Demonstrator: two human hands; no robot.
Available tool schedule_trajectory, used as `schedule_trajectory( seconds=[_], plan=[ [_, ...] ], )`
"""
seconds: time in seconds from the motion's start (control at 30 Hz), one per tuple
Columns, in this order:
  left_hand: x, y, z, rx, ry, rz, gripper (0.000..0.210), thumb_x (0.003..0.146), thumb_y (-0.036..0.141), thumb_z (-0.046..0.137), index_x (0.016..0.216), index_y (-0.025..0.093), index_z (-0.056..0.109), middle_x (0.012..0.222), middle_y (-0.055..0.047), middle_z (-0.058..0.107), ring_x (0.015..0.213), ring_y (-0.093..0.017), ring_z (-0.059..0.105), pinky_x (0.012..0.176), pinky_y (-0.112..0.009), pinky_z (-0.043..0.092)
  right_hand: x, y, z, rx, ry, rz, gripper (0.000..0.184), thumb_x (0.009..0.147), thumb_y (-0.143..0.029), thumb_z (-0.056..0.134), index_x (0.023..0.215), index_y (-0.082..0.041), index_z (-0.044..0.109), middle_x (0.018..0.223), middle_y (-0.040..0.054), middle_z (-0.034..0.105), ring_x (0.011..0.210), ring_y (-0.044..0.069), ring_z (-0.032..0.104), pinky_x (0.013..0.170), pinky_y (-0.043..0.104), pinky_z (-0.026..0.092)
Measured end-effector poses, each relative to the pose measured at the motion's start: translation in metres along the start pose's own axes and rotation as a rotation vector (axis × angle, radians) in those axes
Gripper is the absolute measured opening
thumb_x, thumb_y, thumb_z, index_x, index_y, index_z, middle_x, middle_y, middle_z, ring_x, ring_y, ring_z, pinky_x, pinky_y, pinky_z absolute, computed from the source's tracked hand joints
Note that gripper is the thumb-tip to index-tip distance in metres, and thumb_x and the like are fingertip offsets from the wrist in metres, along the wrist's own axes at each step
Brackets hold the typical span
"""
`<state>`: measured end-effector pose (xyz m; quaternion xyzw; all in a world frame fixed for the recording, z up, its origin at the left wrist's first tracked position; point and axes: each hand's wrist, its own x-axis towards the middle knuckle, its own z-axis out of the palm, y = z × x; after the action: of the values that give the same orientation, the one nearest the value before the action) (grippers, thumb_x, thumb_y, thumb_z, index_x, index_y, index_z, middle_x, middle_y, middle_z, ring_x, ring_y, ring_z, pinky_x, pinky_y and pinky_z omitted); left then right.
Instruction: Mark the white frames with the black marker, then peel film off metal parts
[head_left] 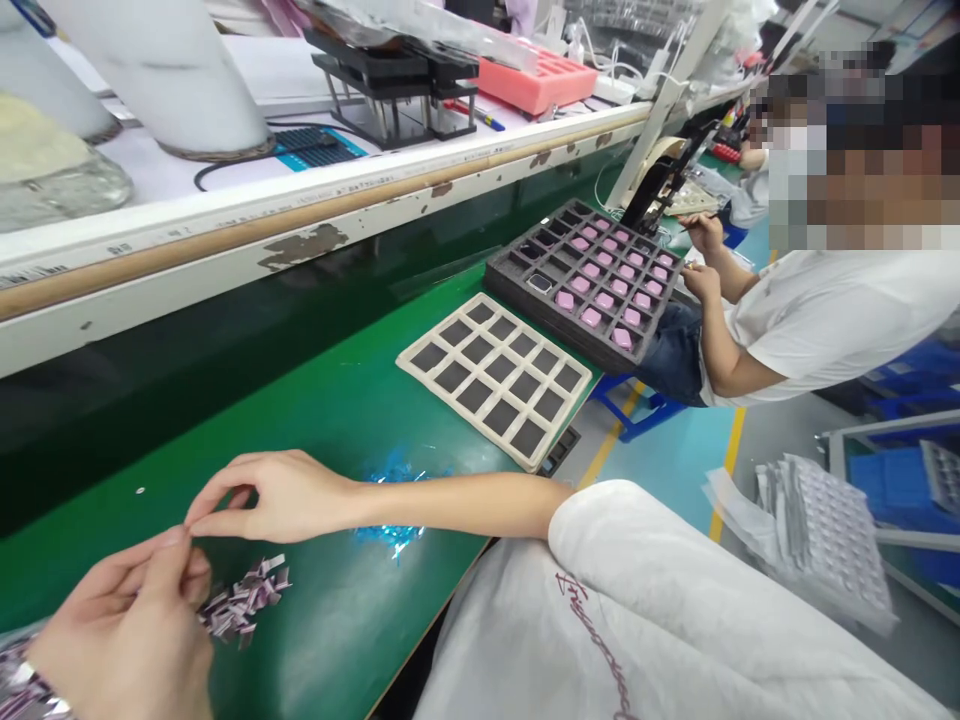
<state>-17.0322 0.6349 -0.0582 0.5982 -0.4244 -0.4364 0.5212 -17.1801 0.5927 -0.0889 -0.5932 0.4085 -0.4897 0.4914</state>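
Observation:
My left hand [124, 620] is low at the left, its thumb and forefinger pinched together. My right hand [289, 495] reaches across from the right, and its thumb and forefinger are also pinched, meeting the left fingertips. Anything between them is too small to make out. Just beside the left hand lies a pile of small purple and silver strips [244, 602] on the green tabletop [315, 620]. More such strips [22, 675] show at the left wrist. Shiny blue film scraps [394, 535] are heaped behind and below my right forearm.
A cream tray [466, 408] with dark square pads lies past my right arm. Beyond it, a black foam tray [517, 285] holds several pink squarish pieces [591, 317]. A co-worker [847, 310] sits at the right. A white shelf edge [315, 245] runs above the table's back.

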Motion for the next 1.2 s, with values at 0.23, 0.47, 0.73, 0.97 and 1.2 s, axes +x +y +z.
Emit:
schedule_trajectory(
  seconds=[0.23,0.47,0.73,0.97,1.2],
  plan=[
    [0.008,-0.003,0.006,-0.106,-0.033,0.007,0.023,0.059,0.034,0.092,0.067,0.025,0.072,0.05,0.008,0.057,0.046,-0.01,0.043,0.042,-0.021,0.027,0.002,0.007,-0.005,0.238,0.042,0.121,0.021,0.078,-0.019,0.099,0.083,-0.023,0.079,0.087,-0.0036,0.08,0.087,0.017,0.075,0.089,0.027,0.057],
    [0.022,-0.008,0.002,-0.229,-0.106,0.012,0.039,0.065,0.048,0.094,0.076,0.019,0.071,0.048,0.007,0.051,0.041,-0.006,0.035,0.043,-0.021,0.022,0.004,-0.008,-0.012,0.186,0.053,0.055,0.009,0.085,-0.025,0.084,0.087,-0.018,0.078,0.088,0.0022,0.081,0.083,0.016,0.073,0.085,0.03,0.057],
    [0.021,-0.008,-0.004,-0.284,-0.146,0.045,0.036,0.072,0.047,0.095,0.079,0.018,0.075,0.052,0.006,0.054,0.042,-0.005,0.036,0.044,-0.022,0.021,-0.001,-0.019,-0.012,0.05,0.056,0.001,0.018,0.085,-0.036,0.08,0.089,-0.019,0.076,0.089,0.0036,0.078,0.08,0.017,0.071,0.076,0.031,0.056],
    [0.023,-0.012,-0.004,-0.311,-0.143,0.043,0.03,0.07,0.041,0.098,0.079,0.017,0.081,0.052,0.005,0.056,0.042,-0.004,0.037,0.043,-0.02,0.023,-0.002,-0.023,-0.015,0.006,0.045,-0.04,0.016,0.088,-0.036,0.077,0.091,-0.02,0.075,0.089,0.0029,0.076,0.079,0.017,0.068,0.073,0.031,0.054],
    [0.022,-0.015,-0.004,-0.254,-0.141,0.064,0.028,0.072,0.041,0.097,0.08,0.018,0.084,0.053,0.004,0.057,0.044,-0.005,0.039,0.044,-0.02,0.023,-0.006,-0.026,-0.012,-0.168,0.083,-0.111,0.01,0.092,-0.028,0.069,0.089,-0.021,0.075,0.085,0.0015,0.076,0.07,0.015,0.062,0.069,0.031,0.049]
  ],
)
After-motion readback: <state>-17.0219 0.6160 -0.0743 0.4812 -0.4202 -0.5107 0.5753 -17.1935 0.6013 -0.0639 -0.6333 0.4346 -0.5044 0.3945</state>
